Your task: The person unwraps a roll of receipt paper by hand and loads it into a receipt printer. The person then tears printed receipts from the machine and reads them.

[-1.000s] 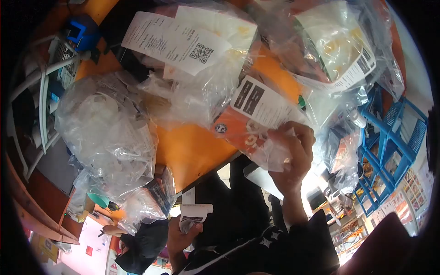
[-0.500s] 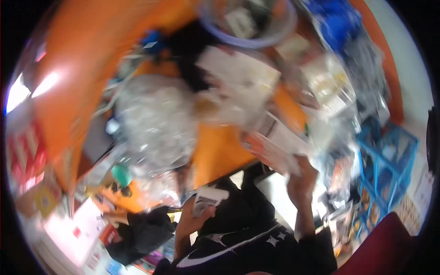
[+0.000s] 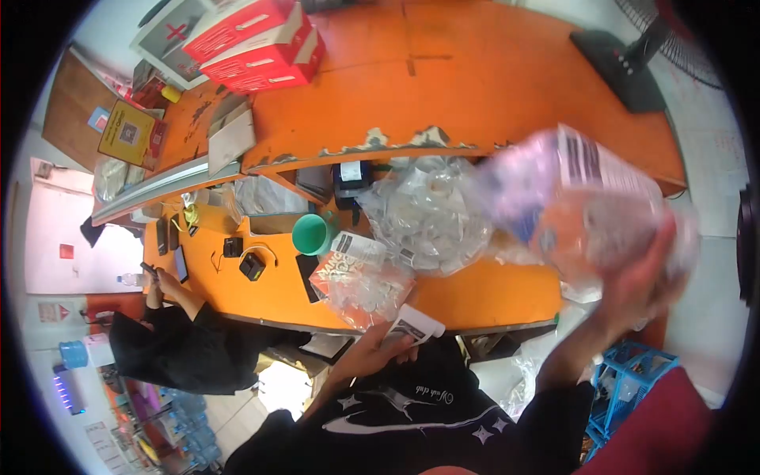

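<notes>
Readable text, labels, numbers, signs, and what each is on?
"club", upside down, on black shirt; preceding word probably "Wish".
"ANG", part of a word, on orange-printed clear plastic bag.
Red cross on grey-framed white case.
Too small or blurred: yellow QR-code box, red cardboard boxes, white label roll, clear bag in right hand.
</notes>
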`<state>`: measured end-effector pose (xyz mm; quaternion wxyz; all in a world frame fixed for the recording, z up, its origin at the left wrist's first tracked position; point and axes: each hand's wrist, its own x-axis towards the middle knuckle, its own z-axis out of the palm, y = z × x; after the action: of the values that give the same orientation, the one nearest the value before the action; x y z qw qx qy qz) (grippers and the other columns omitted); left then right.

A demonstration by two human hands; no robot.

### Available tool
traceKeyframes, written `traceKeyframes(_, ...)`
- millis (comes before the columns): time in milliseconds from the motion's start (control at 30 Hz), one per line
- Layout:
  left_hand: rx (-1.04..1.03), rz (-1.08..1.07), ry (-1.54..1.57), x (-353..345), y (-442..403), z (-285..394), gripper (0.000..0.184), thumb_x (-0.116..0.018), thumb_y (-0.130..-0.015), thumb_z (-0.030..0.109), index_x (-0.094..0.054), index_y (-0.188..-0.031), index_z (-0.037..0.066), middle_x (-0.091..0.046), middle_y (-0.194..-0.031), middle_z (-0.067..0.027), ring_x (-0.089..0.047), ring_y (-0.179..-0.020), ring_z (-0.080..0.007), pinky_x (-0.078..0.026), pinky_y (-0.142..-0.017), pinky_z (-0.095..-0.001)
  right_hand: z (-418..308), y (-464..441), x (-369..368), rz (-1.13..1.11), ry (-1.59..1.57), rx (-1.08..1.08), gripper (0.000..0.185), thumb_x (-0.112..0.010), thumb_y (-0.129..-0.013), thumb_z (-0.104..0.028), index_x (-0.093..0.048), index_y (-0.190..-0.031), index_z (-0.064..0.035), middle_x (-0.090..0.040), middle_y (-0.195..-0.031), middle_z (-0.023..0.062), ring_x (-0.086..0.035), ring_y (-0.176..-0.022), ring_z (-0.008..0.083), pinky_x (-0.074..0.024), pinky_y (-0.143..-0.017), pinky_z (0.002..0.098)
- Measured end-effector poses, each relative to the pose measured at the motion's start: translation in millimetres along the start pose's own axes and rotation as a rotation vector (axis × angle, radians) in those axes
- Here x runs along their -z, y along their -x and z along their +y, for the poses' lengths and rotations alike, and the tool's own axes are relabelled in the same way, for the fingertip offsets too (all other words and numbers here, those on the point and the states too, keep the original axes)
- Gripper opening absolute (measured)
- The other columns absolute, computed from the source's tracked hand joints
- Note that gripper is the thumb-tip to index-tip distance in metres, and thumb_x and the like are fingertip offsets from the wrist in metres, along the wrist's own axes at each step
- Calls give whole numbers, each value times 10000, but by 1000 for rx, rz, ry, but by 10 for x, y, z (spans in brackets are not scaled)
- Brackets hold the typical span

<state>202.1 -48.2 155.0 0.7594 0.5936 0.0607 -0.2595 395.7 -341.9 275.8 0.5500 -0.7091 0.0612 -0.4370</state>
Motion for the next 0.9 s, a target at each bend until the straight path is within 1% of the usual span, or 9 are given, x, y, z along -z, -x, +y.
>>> traceKeyframes(133, -140, 59, 121, 216, 417, -51, 256, -467, -1003, 214, -569, -1079, -8, -627, -848, -65, -577, -741, -123, -466, -679, -264, -399, -98, -1316, -119, -194, 219, 284, -576, -945, -211, -625, -1160, -32, -619, -1103, 54, -560, -1010, 157, -433, -913, 300)
traceKeyframes(267, -290, 178, 212, 385, 749, -109, 268, -464, -1001, 202, -576, -1105, -17, -657, -916, -98, -626, -820, -174, -497, -750, -310, -252, -249, -2483, -137, -439, 618, 138, -623, -901, -97, -661, -989, 3, -635, -838, -4, -558, -762, 64, -453, -643, 230)
traceKeyframes(367, -390, 302, 295, 508, 903, -207, 266, -467, -996, 194, -576, -1105, -23, -664, -946, -117, -641, -836, -195, -506, -765, -326, -323, -246, -3164, -224, -484, 509, 154, -635, -871, -127, -650, -951, 4, -647, -798, 65, -593, -735, 147, -470, -654, 299)
traceKeyframes(533, -421, 483, 485, 715, 1052, -184, 275, -443, -1000, 185, -550, -1094, -51, -660, -939, -149, -653, -806, -229, -526, -744, -353, 81, -691, -4092, -70, 36, 760, 210, -645, -804, -154, -645, -990, -55, -667, -885, 145, -623, -797, 347, -496, -740, 380)
traceKeyframes(667, -554, 434, 492, 779, 1155, 80, 368, -421, -1004, 265, -495, -1158, -61, -647, -940, -197, -660, -805, -268, -538, -724, -364, -90, -565, -3978, -400, -46, 561, 609, -653, -864, -413, -448, -1363, -130, -587, -1128, 157, -636, -855, 229, -549, -732, 380)
traceKeyframes(700, -580, 411, 490, 806, 1171, 129, 367, -407, -1009, 261, -492, -1164, -61, -642, -957, -209, -659, -816, -277, -538, -733, -366, -198, -415, -3771, -438, -40, 640, 496, -666, -854, -346, -521, -1221, -46, -609, -1094, 159, -634, -888, 230, -518, -771, 361)
traceKeyframes(800, -666, 359, 463, 857, 1180, 220, 312, -366, -1030, 217, -478, -1154, -46, -640, -1010, -188, -645, -839, -214, -529, -722, -313, -1391, 1115, -2289, -454, -82, 300, 422, -671, -870, -333, -582, -1042, 42, -613, -1029, 122, -605, -885, 173, -480, -767, 276)
traceKeyframes(833, -638, 356, 486, 863, 1189, 243, 323, -379, -1028, 226, -486, -1158, -50, -641, -1023, -180, -644, -851, -195, -525, -717, -296, -1399, 1468, -1877, -591, -73, 267, 385, -618, -907, -344, -570, -1009, 24, -620, -945, 98, -599, -855, 152, -468, -745, 270)
traceKeyframes(900, -641, 380, 496, 878, 1168, 247, 336, -390, -1026, 231, -492, -1172, -54, -642, -1041, -174, -642, -864, -181, -522, -717, -290, -1136, 2290, -1166, -935, -404, -150, 330, -528, -953, -339, -562, -1033, -21, -607, -792, 61, -588, -858, 133, -452, -796, 296)
